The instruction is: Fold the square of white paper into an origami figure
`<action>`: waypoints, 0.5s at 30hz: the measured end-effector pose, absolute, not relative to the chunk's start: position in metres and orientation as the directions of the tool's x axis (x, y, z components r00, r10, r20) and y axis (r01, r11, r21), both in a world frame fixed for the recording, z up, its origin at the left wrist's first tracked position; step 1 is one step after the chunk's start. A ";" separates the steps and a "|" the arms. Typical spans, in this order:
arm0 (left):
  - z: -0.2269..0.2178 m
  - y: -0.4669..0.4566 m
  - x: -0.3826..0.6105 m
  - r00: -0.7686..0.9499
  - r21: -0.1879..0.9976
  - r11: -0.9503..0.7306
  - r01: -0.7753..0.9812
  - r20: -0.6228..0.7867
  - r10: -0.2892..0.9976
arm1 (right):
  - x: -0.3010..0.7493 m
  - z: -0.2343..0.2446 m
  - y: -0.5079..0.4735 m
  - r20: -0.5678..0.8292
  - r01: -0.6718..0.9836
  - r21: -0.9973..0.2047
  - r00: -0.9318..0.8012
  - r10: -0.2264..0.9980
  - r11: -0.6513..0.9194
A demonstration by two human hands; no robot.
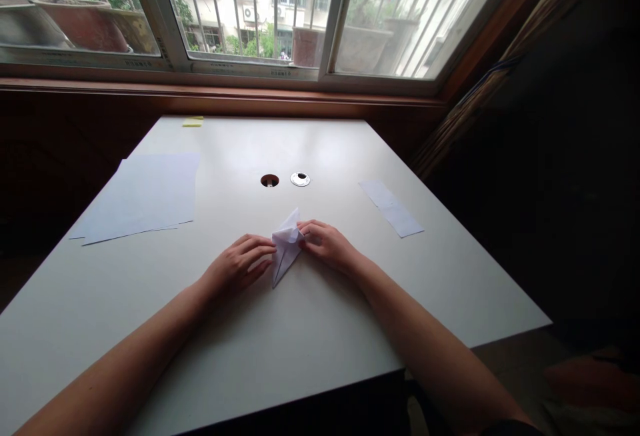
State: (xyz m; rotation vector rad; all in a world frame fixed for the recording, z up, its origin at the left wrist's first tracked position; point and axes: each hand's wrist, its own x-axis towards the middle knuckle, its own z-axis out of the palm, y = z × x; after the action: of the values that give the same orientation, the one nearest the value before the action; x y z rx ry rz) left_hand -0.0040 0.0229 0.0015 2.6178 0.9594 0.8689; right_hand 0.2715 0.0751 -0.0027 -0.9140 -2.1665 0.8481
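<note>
A piece of white folded paper (286, 249) stands partly raised off the table, with a pointed tip at the top, another pointing down toward me, and an opened pocket in its middle. My left hand (243, 263) grips its left edge at the fingertips, the thumb lower down by the same side. On the right edge, near the pocket, my right hand (326, 244) pinches the paper between thumb and fingers. Both forearms reach in from the bottom of the view. The fingertips partly cover the paper's side edges.
Loose white sheets (145, 196) lie stacked on the left of the white table (240, 356). A creased paper strip (393, 208) is on the right. Beyond my hands are a round cable hole (269, 181) and its cover (301, 179). Yellow tape (193, 121) marks the far edge.
</note>
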 end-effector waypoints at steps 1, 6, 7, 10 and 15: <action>0.001 0.024 -0.004 0.549 0.416 -0.712 0.565 0.455 0.701 | 0.271 -0.002 0.074 0.297 0.347 -0.754 -0.578 0.760 0.558; -0.003 0.031 -0.003 0.401 0.490 -0.525 0.696 0.342 0.850 | 0.269 0.001 0.071 0.303 0.265 -0.767 -0.653 0.694 0.585; -0.003 0.032 -0.003 0.397 0.496 -0.510 0.703 0.321 0.860 | 0.268 0.001 0.070 0.304 0.262 -0.767 -0.656 0.691 0.586; -0.003 0.034 -0.003 0.369 0.528 -0.459 0.714 0.274 0.888 | 0.266 -0.001 0.070 0.302 0.275 -0.768 -0.640 0.706 0.578; -0.002 0.034 0.000 0.344 0.561 -0.431 0.707 0.259 0.902 | 0.262 -0.001 0.067 0.282 0.316 -0.790 -0.574 0.769 0.525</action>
State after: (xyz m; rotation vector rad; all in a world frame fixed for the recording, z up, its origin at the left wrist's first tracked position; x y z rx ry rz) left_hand 0.0003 0.0339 -0.0021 2.2630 1.4216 0.7753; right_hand 0.2623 0.0674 -0.0009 -0.8768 -2.1378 0.9338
